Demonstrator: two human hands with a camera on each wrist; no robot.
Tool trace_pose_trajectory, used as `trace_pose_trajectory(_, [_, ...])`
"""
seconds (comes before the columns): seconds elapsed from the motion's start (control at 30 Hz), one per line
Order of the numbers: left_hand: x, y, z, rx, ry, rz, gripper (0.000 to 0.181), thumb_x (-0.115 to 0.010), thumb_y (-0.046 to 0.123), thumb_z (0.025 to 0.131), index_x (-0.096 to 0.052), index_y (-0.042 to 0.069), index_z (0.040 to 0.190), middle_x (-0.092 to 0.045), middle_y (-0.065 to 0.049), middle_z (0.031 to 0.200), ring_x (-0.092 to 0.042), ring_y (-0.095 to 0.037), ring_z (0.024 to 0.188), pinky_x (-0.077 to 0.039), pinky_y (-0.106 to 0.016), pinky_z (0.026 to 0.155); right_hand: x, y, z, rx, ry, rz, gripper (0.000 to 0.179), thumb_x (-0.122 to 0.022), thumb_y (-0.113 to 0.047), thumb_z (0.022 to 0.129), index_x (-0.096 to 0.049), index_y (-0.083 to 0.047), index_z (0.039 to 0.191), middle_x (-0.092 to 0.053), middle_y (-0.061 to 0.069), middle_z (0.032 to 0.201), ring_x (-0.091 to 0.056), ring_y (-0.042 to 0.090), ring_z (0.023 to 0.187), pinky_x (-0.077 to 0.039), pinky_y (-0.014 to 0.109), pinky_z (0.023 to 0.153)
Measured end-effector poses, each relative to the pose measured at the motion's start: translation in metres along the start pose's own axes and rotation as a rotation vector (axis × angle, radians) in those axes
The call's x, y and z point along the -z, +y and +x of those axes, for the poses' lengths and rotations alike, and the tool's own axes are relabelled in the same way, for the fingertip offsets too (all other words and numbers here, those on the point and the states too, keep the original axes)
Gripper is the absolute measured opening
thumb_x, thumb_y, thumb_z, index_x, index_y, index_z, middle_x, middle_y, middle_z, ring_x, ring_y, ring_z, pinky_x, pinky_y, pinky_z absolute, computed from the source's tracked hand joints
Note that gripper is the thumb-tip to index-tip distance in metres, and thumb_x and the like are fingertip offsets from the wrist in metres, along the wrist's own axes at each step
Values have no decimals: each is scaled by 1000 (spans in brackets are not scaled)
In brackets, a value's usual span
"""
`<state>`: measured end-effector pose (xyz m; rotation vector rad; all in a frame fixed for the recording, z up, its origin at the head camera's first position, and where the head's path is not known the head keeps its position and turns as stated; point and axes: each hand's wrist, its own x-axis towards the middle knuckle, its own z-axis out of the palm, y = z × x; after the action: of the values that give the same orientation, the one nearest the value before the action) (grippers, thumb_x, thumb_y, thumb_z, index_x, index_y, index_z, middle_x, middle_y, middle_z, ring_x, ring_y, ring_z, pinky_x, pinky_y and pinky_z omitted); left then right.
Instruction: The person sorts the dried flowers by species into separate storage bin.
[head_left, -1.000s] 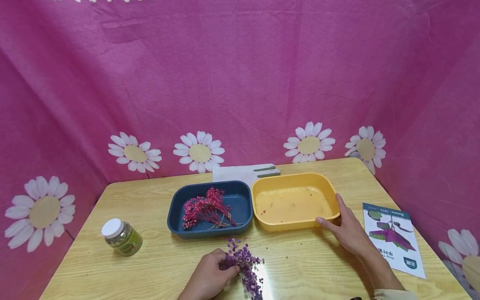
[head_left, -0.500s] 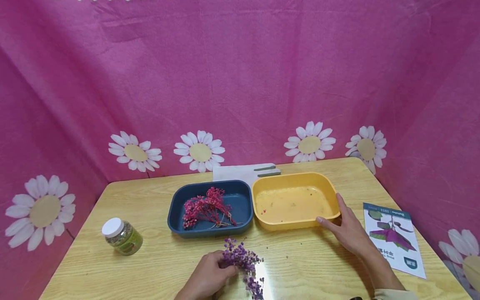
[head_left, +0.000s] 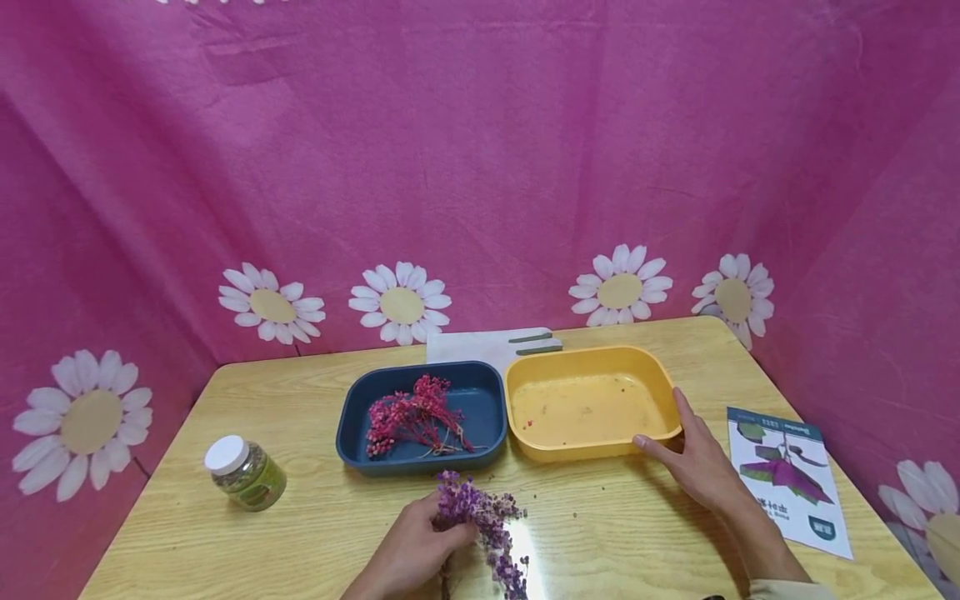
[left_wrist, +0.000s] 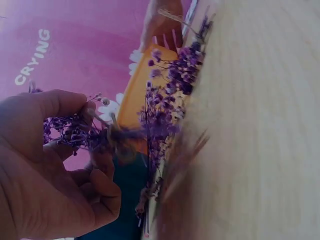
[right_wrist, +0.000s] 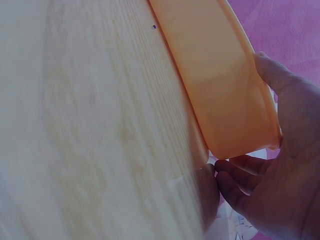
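My left hand [head_left: 411,546] pinches a bunch of dried purple flowers [head_left: 459,502] between thumb and fingers, just in front of the navy tray [head_left: 347,446]. In the left wrist view, stems tied with twine show on the held bunch [left_wrist: 75,132], and more purple flowers [left_wrist: 172,75] lie on the table beside it. Around the front right corner of the yellow tray [head_left: 585,451], my right hand [head_left: 701,467] rests with its thumb on the rim. The right wrist view shows its other fingers [right_wrist: 235,180] curled by the tray's end wall.
Dried pink flowers [head_left: 412,417] lie in the navy tray. A jar with a white lid [head_left: 247,475] stands at the left. White gloves [head_left: 472,343] are partly behind the trays. A printed seed packet [head_left: 787,479] lies at the right. Pink cloth [head_left: 480,167] walls the table.
My left hand has shifted slightly left, and the purple bunch in it has lifted a little and come away from the flowers beside it. The right hand and both trays stay in place.
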<state>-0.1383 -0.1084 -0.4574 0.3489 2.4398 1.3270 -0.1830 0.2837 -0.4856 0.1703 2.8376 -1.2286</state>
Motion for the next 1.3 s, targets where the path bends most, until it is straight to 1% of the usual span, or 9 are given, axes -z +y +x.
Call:
trace_pose_trajectory(0.17, [1,9,2,24,15,-23,25,-69,38,86,-71,15,98,-65,3,83,-54,-10,74,-44,-23,65,1,1,0,8,1,8,111,-63,-56,87,14,-13,154,-10,33,157,-17,53,141,-18,69,110])
trace_pose_trajectory(0.37, [-2,15,12,82,1,-81,32,-69,42,86,-69,12,96,-64,0,84,-55,-13,79,-45,-28,69,0,2,-1,4,2,-2,111,-62,-56,88,15,-12,154,-10,34,156,-17,53,141,-18,69,110])
trace_pose_trajectory(0.53, [-5,15,20,121,-84,-302,35,-67,32,90,-65,3,108,-64,-1,93,-55,-12,86,-45,-28,75,0,2,-1,-2,-3,-11,111,-62,-56,88,15,-11,154,-11,34,156,-17,53,141,-18,69,109])
trace_pose_trajectory(0.7, [-6,14,22,101,-191,-506,32,-61,12,90,-56,-7,115,-62,-5,97,-56,-10,85,-47,-25,75,1,0,0,7,3,-13,110,-63,-55,88,13,-11,154,-12,34,156,-18,53,141,-18,69,110])
trace_pose_trajectory(0.77, [-5,15,23,73,-198,-490,35,-61,11,90,-56,-8,118,-63,-7,104,-57,-10,88,-47,-24,77,1,0,0,9,7,-12,110,-63,-55,88,13,-11,154,-13,34,155,-19,53,141,-18,69,110])
trace_pose_trajectory(0.87, [-3,17,23,45,-164,-402,35,-64,16,90,-60,-5,117,-65,-9,106,-58,-11,91,-47,-25,79,2,-1,1,7,4,-8,111,-63,-55,87,13,-11,154,-12,34,155,-18,53,141,-18,69,110])
trace_pose_trajectory(0.97, [-2,20,24,45,-117,-305,32,-69,25,88,-64,1,109,-65,-6,99,-57,-14,89,-45,-27,78,2,-1,1,6,0,-3,111,-63,-56,87,14,-10,154,-11,33,156,-18,53,141,-18,69,110])
trace_pose_trajectory(1.1, [-2,25,26,63,-91,-259,32,-71,29,86,-64,5,106,-64,-4,96,-57,-16,90,-46,-30,79,2,1,1,4,1,-1,111,-63,-56,87,14,-11,154,-12,33,156,-17,53,141,-17,69,110])
trace_pose_trajectory(1.3, [0,32,30,68,-70,-218,39,-73,32,85,-63,9,115,-67,-1,105,-59,-13,100,-46,-37,93,0,2,2,9,7,-2,110,-62,-57,87,12,-11,154,-14,34,155,-19,53,141,-18,69,110])
